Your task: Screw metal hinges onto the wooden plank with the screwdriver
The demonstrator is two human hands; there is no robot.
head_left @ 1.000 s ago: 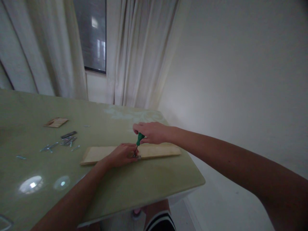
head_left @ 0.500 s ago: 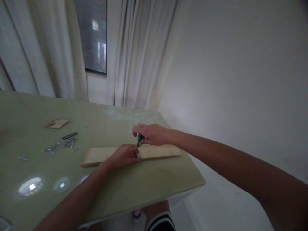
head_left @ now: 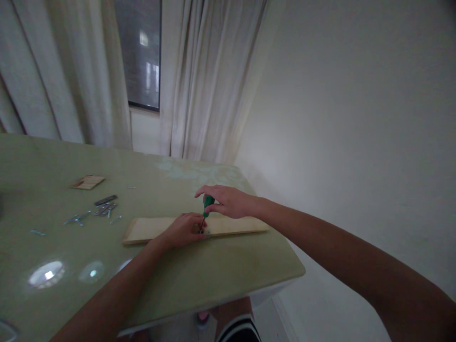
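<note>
A pale wooden board [head_left: 149, 229] lies flat near the table's front right edge. My right hand [head_left: 228, 201] is above it, gripping the green handle of a screwdriver [head_left: 208, 203] between thumb and fingers, with the index finger stretched out. The screwdriver stands nearly upright, its shaft pointing down at the board. My left hand [head_left: 185, 230] rests on the board, thumb and fingers closed around the spot at the screwdriver's tip. A small metal piece [head_left: 207, 233] shows beside the left thumb; what the fingers pinch is mostly hidden.
On the green table [head_left: 199, 270], left of the board, lie several loose screws [head_left: 77, 218], a small pile of metal parts [head_left: 105, 209] and a dark metal strip [head_left: 106, 200]. Behind them is a small wooden piece [head_left: 88, 182]. A white wall [head_left: 342, 118] stands close on the right.
My right hand has turned slightly around the screwdriver handle, and its index finger has straightened. The left hand stays in place on the board. The view has shifted a little.
</note>
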